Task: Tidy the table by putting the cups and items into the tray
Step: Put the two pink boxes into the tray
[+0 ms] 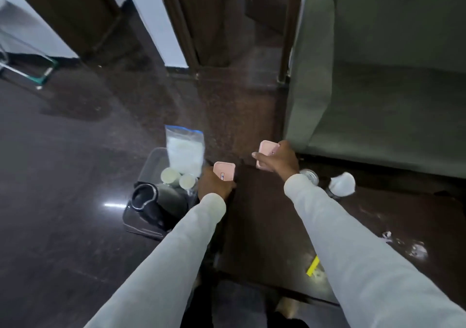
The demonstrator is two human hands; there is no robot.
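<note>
My left hand (214, 185) grips a small pink box (224, 171) right beside the clear plastic tray (153, 158), which sits on the dark floor. Inside the tray are a zip bag of white powder (185, 151), two pale round cups (171, 175), and a black object (148, 199). My right hand (280, 162) holds a second pink box (267, 151) above the far edge of the dark brown table (264, 221). On the table to the right lie a white bulb-like item (343, 183) and a clear item (310, 175), partly hidden by my right sleeve.
A grey-green sofa (378, 75) stands beyond the table on the right. Dark wooden door frames (186, 24) rise at the back. A glass table corner (32, 62) shows at far left. A yellow strip (312, 266) and crumpled clear wrap (413, 249) lie on the table.
</note>
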